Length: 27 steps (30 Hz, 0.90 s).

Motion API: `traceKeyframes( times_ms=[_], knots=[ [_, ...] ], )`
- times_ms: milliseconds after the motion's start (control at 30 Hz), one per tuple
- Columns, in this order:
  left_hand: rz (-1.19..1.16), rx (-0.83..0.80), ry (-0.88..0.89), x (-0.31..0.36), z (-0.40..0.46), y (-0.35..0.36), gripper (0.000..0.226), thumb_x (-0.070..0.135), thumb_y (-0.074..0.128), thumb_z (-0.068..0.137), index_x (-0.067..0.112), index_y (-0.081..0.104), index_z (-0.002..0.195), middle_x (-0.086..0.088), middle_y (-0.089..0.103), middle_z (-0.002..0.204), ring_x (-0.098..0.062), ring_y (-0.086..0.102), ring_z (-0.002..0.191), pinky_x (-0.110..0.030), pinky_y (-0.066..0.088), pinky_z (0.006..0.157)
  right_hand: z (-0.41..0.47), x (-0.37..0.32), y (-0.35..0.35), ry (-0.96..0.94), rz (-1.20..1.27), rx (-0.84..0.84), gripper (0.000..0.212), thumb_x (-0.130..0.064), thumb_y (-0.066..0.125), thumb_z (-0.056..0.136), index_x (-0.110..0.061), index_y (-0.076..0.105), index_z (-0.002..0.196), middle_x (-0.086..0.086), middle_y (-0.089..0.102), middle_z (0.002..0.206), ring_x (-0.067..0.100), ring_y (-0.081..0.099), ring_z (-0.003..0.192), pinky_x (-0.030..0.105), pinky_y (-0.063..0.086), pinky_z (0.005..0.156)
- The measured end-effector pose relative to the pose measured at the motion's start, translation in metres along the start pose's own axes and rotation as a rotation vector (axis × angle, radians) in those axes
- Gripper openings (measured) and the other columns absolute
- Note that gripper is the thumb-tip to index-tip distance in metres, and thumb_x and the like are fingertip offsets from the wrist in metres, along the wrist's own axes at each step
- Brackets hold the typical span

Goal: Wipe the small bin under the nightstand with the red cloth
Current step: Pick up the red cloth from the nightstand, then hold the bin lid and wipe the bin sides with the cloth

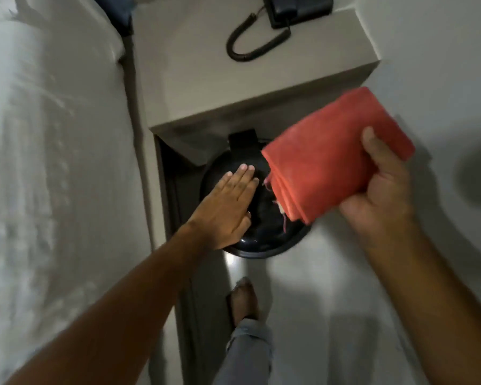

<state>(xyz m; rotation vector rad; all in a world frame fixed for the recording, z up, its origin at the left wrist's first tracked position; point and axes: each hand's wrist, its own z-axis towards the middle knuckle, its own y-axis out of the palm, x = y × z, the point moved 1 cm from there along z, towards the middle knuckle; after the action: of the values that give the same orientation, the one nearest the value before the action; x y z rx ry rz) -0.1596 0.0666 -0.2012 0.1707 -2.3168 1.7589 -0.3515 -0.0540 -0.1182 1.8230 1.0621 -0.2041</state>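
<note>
Head view: our bin (261, 240), small, dark and round with a glossy lid, sits on the floor (317, 287) half tucked beneath the nightstand (195, 87), its near edge poking out into the open. We lay our left hand (228, 207) flat on the lid, fingers straight and together, gripping nothing; we judge this steadies the light bin so it will not slide back under the stand once rubbing begins. Our right hand (383, 187) is closed around the cloth (331, 159), thumb on top, the red fabric folded into a thick pad and held in the air just above the lid's right side, seemingly not yet touching it. The fold likely gives a firm, clean face for wiping. A frayed thread hangs from the cloth's lower corner. On the nightstand top, well clear of the work, rests a phone (297, 8) with its coiled cord. The bed (53, 162) lies just beside the stand on the left, and our foot (243, 301) stands on the floor below the bin.
</note>
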Motion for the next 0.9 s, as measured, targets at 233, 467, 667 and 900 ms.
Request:
traceKeyframes(
  times_ms=[233, 467, 667, 900],
  knots=[
    [0.139, 0.098, 0.081, 0.000, 0.044, 0.050, 0.072, 0.046, 0.023, 0.098, 0.003, 0.017, 0.155, -0.019, 0.011, 0.166, -0.030, 0.004, 0.154, -0.048, 0.006, 0.124, -0.038, 0.025, -0.182, 0.020, 0.052, 0.248, 0.037, -0.016, 0.049, 0.107, -0.014, 0.062, 0.141, 0.009, 0.078, 0.127, 0.024, 0.078, 0.109, 0.044, 0.068, 0.073],
    [0.120, 0.163, -0.002, -0.010, 0.071, 0.060, 0.073, 0.049, 0.021, 0.097, 0.012, 0.009, 0.158, -0.010, 0.002, 0.168, -0.021, -0.002, 0.154, -0.039, 0.000, 0.123, 0.007, 0.138, -0.270, 0.105, 0.129, 0.258, 0.043, -0.037, 0.045, 0.110, -0.012, 0.080, 0.111, 0.010, 0.079, 0.123, 0.018, 0.082, 0.089, 0.039, 0.066, 0.058],
    [0.069, 0.214, -0.200, 0.011, 0.081, 0.059, 0.062, 0.037, 0.027, 0.105, 0.011, 0.008, 0.158, -0.011, -0.002, 0.169, -0.023, -0.004, 0.154, -0.038, -0.001, 0.122, 0.029, 0.186, -0.259, 0.101, 0.046, 0.175, 0.038, -0.052, 0.042, 0.107, -0.022, 0.067, 0.109, -0.002, 0.085, 0.091, 0.019, 0.077, 0.090, 0.043, 0.058, 0.080],
    [0.043, 0.241, -0.396, 0.034, 0.086, 0.062, 0.062, 0.037, 0.025, 0.104, 0.010, 0.011, 0.158, -0.014, 0.003, 0.168, -0.028, 0.000, 0.154, -0.047, 0.004, 0.123, 0.013, 0.180, -0.257, 0.087, -0.022, 0.138, 0.040, -0.050, 0.039, 0.109, -0.021, 0.066, 0.106, -0.010, 0.083, 0.074, 0.004, 0.079, 0.069, 0.032, 0.055, 0.074]
  ],
)
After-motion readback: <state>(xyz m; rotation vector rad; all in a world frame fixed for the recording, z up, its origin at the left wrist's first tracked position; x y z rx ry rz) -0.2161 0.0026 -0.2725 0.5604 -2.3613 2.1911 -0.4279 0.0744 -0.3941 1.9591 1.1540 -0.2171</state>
